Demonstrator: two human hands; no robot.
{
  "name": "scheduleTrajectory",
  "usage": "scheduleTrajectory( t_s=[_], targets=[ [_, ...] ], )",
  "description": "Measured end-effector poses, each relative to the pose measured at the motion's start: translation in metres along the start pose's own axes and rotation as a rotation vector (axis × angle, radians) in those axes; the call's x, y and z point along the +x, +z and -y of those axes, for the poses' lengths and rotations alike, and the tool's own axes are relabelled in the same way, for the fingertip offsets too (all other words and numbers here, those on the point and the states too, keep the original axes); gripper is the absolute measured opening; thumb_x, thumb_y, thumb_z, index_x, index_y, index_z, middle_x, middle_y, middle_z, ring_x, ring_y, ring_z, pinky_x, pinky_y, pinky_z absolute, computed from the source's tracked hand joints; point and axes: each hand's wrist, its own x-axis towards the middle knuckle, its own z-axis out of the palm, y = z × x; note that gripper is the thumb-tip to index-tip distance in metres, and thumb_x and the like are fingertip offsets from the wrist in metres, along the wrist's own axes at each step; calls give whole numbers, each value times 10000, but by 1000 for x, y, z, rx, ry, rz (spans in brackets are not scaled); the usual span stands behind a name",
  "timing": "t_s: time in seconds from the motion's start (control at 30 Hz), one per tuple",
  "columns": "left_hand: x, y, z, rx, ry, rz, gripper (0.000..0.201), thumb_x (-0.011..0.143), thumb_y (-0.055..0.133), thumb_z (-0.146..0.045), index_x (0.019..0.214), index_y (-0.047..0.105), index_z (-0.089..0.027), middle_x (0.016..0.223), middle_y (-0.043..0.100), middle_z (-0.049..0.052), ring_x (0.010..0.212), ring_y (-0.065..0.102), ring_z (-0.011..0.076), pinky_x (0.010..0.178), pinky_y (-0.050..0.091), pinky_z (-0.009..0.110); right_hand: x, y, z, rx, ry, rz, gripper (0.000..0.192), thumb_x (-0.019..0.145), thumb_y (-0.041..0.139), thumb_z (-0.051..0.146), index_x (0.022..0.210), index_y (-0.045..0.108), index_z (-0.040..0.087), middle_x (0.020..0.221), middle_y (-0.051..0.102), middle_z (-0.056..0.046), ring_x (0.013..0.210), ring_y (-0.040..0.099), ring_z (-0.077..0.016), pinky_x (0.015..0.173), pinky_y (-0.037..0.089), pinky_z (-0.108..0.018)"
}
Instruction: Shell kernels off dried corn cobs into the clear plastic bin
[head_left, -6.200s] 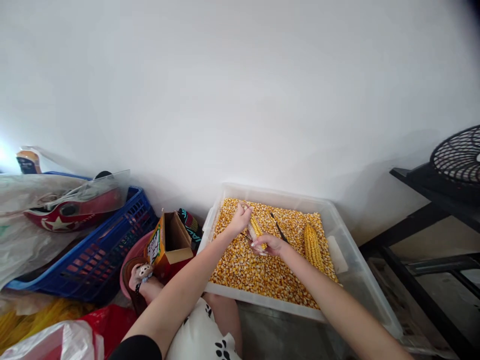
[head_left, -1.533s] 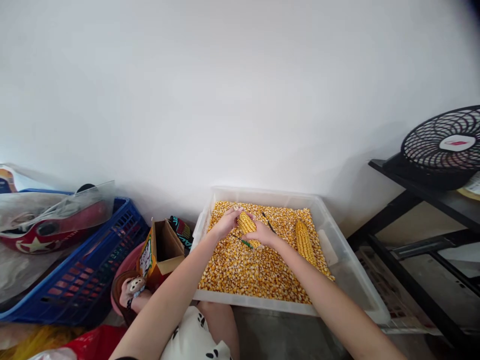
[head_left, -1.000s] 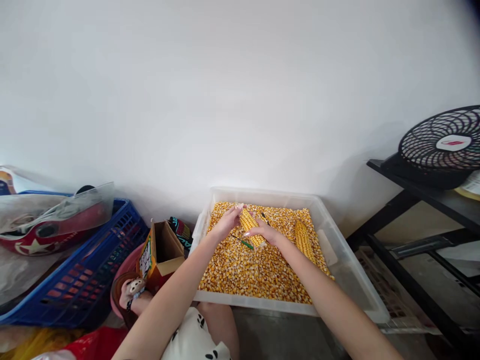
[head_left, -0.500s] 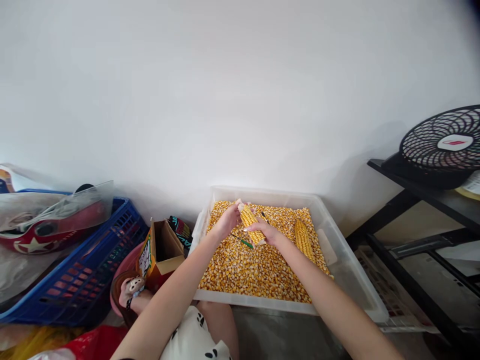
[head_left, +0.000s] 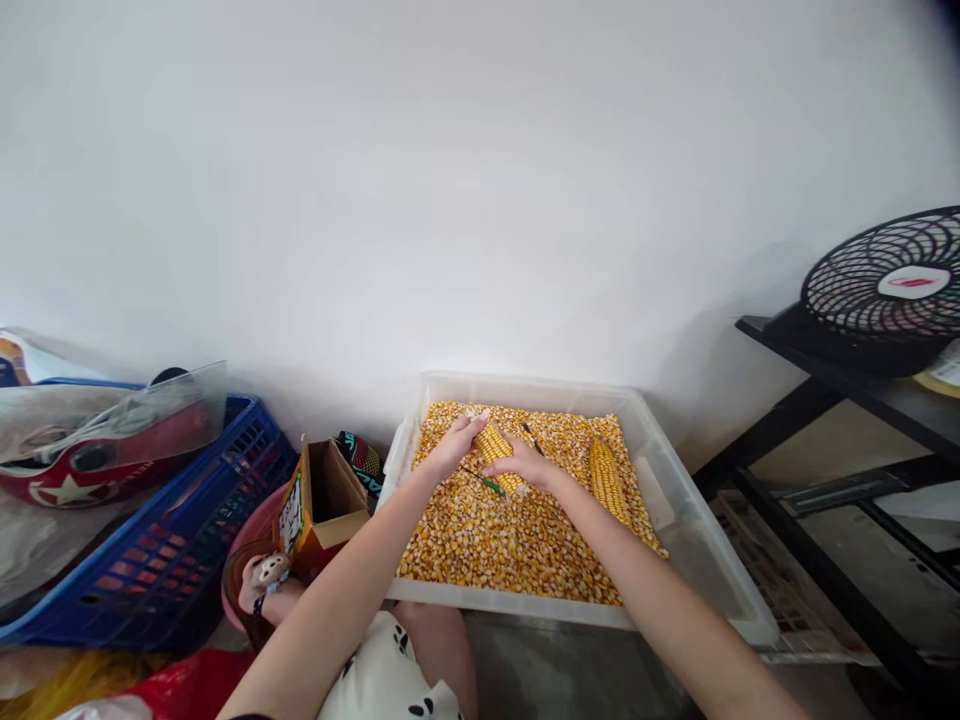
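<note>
Between both hands' fingers (head_left: 471, 432), seemingly gripped: corn cob (head_left: 496, 450); above kernels (head_left: 517, 540)

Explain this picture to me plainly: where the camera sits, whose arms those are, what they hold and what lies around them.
The camera sits on a person's head, looking forward and down, so the two bare arms are the wearer's own. The left hand and right hand together grip a corn cob over a clear plastic tub filled with loose kernels. A second cob lies on the kernels to the right. A blue basket and an open cardboard box stand left; a black fan sits right.
</note>
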Motion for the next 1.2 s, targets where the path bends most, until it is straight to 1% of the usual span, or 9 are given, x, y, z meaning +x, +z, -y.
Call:
scheduleTrajectory(
  t_s=[0.13, 0.37, 0.43, 0.53, 0.6, 0.73, 0.9, 1.03, 1.2],
  targets=[
    [-4, 2, -5, -64, -19, 107, 317, 708, 678, -433, 804, 566, -152, 797, 646, 55, 820, 610, 194, 755, 435, 303, -4, -2, 0, 129, 53, 23, 516, 535, 698, 229, 1025, 537, 220, 765, 600, 24, 645, 559, -149, 581, 474, -267],
    [-3, 3, -8, -160, -10, 223, 356, 732, 641, -445, 918, 586, -146, 960, 680, 129, 997, 600, 268, 854, 426, 368, -7, -3, 2, 287, 184, 71, 337, 533, 633, 293, 833, 512, 200, 563, 530, 47, 444, 495, -140, 420, 419, -272],
    [-2, 5, -8, -148, -11, 168, 404, 737, 613, -499, 931, 588, -146, 945, 684, 130, 975, 609, 277, 835, 435, 376, -5, 0, 4, 246, 147, 46, 318, 549, 635, 290, 833, 524, 197, 595, 545, 40, 489, 515, -143, 464, 436, -279],
    [-2, 7, -5, -50, 2, 8, 376, 734, 635, -485, 887, 584, -146, 847, 693, 108, 842, 640, 251, 762, 451, 352, -2, 5, 5, 136, 46, -8, 315, 552, 664, 251, 841, 557, 187, 688, 585, 25, 612, 552, -146, 571, 458, -272],
    [-2, 6, -2, -14, -13, -8, 326, 721, 670, -427, 840, 587, -136, 816, 692, 105, 777, 641, 227, 731, 451, 328, -1, 8, 3, 122, 18, -20, 355, 539, 677, 227, 873, 564, 191, 734, 603, 22, 658, 563, -146, 605, 463, -263],
    [-1, 2, -1, -58, -44, 144, 308, 724, 679, -387, 846, 601, -114, 871, 691, 129, 817, 643, 222, 771, 448, 324, -2, 5, -5, 254, 111, 45, 426, 535, 669, 229, 940, 539, 206, 685, 588, 38, 570, 557, -133, 512, 458, -250],
    [-4, 2, -5, -145, -34, 244, 314, 736, 685, -342, 923, 597, -107, 996, 676, 154, 965, 618, 247, 874, 431, 368, -4, 0, -14, 349, 214, 101, 446, 525, 635, 283, 945, 531, 178, 538, 549, 51, 397, 483, -119, 374, 404, -238],
    [-6, 2, -7, -188, -43, 281, 302, 732, 694, -325, 928, 587, -121, 1060, 655, 155, 1000, 607, 261, 870, 439, 380, -3, 1, -20, 418, 257, 149, 401, 515, 599, 325, 874, 537, 158, 462, 540, 30, 365, 466, -129, 341, 369, -234],
    [-3, 0, -6, -239, -54, 278, 319, 735, 680, -344, 955, 567, -143, 1084, 645, 146, 983, 614, 260, 814, 466, 367, -2, 4, -19, 546, 175, 227, 284, 528, 537, 355, 753, 504, 186, 414, 497, 41, 323, 411, -106, 335, 328, -223]
  ],
)
